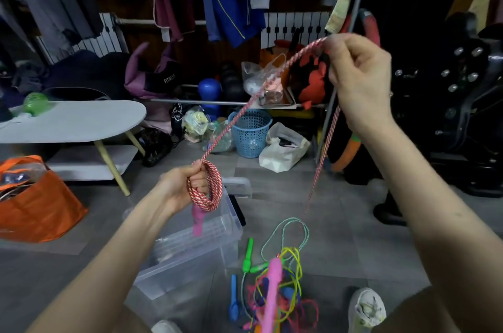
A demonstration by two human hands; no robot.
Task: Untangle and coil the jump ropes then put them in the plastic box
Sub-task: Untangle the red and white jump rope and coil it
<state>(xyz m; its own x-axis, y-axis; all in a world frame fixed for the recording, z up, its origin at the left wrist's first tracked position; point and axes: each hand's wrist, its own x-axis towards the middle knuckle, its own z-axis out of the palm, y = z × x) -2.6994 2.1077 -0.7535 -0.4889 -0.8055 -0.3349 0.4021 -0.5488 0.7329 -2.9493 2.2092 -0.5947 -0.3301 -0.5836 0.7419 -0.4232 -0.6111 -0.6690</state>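
Observation:
My left hand point(183, 188) grips a coil of red-and-white braided jump rope point(209, 191), with one pink handle point(198, 221) hanging below the coil. The rope runs up and right to my raised right hand point(359, 71), which pinches it, then drops to the second pink handle point(273, 286) dangling low. Under my left hand a clear plastic box point(190, 253) stands open on the floor. Beside it lies a tangled heap of jump ropes point(275, 286) in green, yellow, blue and red, with green handles point(248, 256) and a blue handle point(234, 297).
An orange bag point(38, 196) stands at the left beside a low white table point(73, 120). A blue basket point(250, 131) and a white bag point(283, 147) sit behind. Black gym equipment point(449, 93) fills the right. My white shoe point(366, 308) is near the heap.

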